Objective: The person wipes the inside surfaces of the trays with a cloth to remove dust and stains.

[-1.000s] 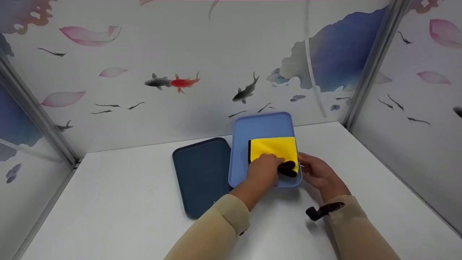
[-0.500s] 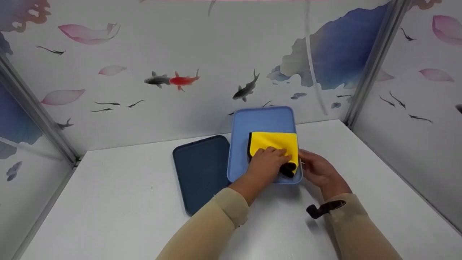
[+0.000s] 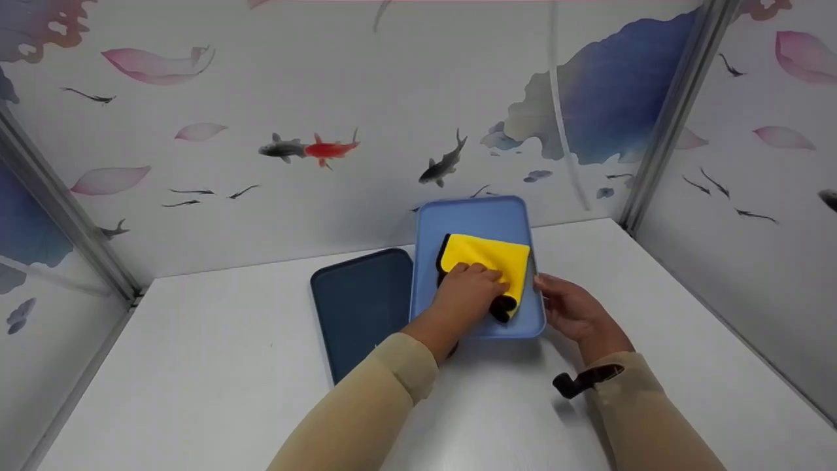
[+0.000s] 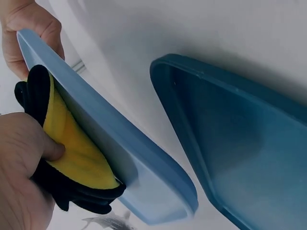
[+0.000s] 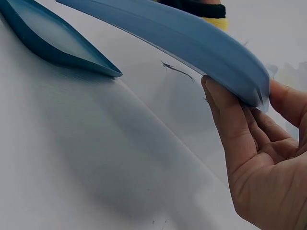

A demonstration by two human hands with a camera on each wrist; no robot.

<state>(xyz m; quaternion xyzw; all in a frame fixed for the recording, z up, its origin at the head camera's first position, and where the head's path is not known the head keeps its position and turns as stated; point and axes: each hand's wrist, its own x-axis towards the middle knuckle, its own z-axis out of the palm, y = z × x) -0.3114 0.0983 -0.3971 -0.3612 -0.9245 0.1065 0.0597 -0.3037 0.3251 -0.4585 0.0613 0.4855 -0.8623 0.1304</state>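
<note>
A light blue tray (image 3: 471, 219) is raised off the table and tilted. My right hand (image 3: 582, 314) pinches its right edge, with the thumb at the rim and fingers beneath in the right wrist view (image 5: 268, 158). A folded yellow cloth (image 3: 487, 252) with black edging lies against the inside of the tray. My left hand (image 3: 464, 294) grips this cloth, its thumb pressing the yellow side in the left wrist view (image 4: 24, 163). Part of the cloth is hidden under the left hand.
A dark blue-green tray (image 3: 363, 307) lies on the white table (image 3: 196, 366), left of the light blue one and partly behind the left arm. Printed wall panels (image 3: 366, 78) stand at the back and sides.
My left hand and the cloth have shifted a little left across the light blue tray, and the cloth has turned slightly. My right hand keeps its hold on the tray's edge.
</note>
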